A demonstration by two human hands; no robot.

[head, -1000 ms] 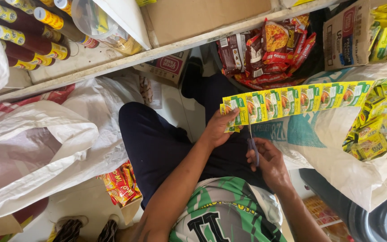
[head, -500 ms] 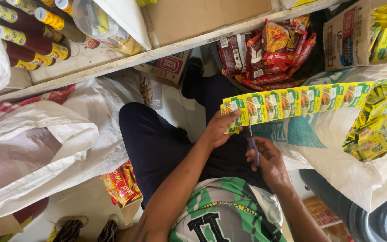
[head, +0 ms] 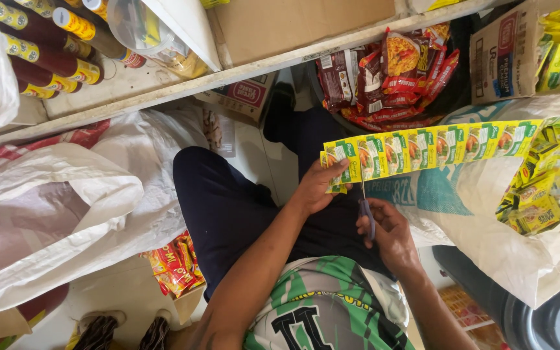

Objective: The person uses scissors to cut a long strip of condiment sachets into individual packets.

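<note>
Basically unchanged since 1 s ago: left hand (head: 319, 188) still pinches sachet strip (head: 422, 148); right hand (head: 384, 230) fingers closed on scissors (head: 365, 206), blades at strip.

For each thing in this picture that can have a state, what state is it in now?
Strip of yellow sachets: held up, stretched out of the sack, still joined.
Scissors: blades at the strip's lower edge, near its left end.
Left hand: gripping the strip's end.
Right hand: closed on the scissors' handles.
White sack: open, holding more yellow sachets.
Cardboard box: open, with yellow packets inside.
</note>
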